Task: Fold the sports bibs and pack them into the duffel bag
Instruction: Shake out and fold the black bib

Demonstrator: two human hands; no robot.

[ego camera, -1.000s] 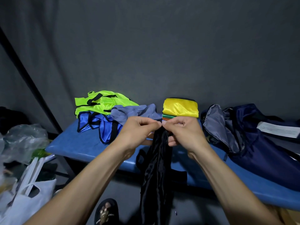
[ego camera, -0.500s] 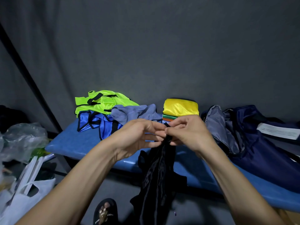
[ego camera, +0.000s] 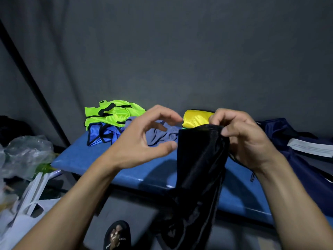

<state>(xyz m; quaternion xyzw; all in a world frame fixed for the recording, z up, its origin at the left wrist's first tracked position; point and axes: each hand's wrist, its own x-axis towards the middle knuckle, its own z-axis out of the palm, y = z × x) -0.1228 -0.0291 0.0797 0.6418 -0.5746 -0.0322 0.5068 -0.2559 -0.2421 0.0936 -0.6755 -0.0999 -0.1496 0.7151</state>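
Pinching the top edge of the black bib (ego camera: 200,159) with your right hand (ego camera: 241,139), you have it hanging limp in front of the blue bench (ego camera: 100,159), its tail bunched below; your left hand (ego camera: 144,139) hovers just beside it, fingers loosely curved, holding nothing. Judging by the drape, the mesh is light, soft and probably slippery, so take the opposite top corner with the left hand and spread it flat before folding.

No text here can be read clearly.
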